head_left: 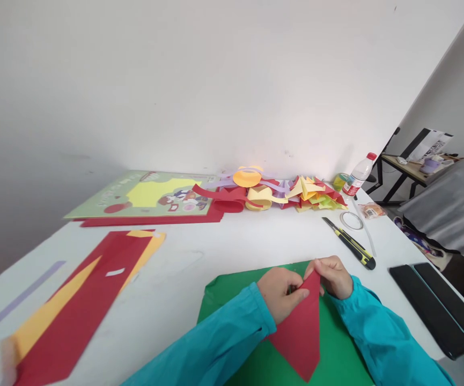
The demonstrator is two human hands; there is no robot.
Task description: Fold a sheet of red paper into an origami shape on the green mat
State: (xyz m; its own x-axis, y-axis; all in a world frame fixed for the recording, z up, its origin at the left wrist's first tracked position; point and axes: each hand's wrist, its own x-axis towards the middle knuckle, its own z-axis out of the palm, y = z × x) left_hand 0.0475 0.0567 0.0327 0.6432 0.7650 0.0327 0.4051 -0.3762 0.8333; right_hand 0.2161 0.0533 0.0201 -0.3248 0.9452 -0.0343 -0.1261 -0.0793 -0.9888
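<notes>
white table [167, 300] — green sheet [338, 348] | box cutter [352, 246] | red-capped bottle [358, 177] | purple strip [18, 300] — far left

The left hand [279, 292] points toward two o'clock, the right hand [334, 276] toward ten. Both pinch, near each other.

Paper [301, 332] is over the mat [335, 343], knife [352, 245] behind-right.

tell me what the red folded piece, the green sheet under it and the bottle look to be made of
Red folded piece: most likely matte paper, judging by its flat faces and straight edges.
Green sheet: smooth, evenly coloured; could be plastic or card, the look leaves it open.
Bottle: probably clear, glossy plastic, as its upper body is see-through.
</notes>
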